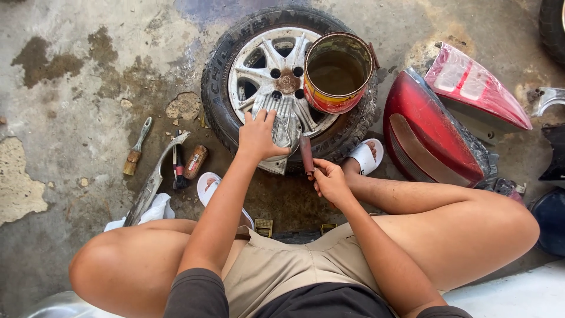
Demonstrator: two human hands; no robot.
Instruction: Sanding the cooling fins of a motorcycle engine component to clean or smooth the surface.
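A car wheel (235,65) with a silver alloy rim lies flat on the concrete floor in front of me. A ribbed grey metal part (288,121) rests on its near side. My left hand (257,136) lies flat on that part, fingers spread. My right hand (329,181) grips the reddish-brown handle of a tool (306,152), likely a brush, whose head touches the part and is hidden. A rusty red and yellow can (336,72) holding murky liquid stands on the wheel's right side.
Two red car tail lights (429,132) lie to the right. On the left lie a small brush (135,150), a curved metal piece (154,179), a screwdriver and a white rag (156,209). My feet wear white sandals beside the tyre. Another tyre (553,26) shows top right.
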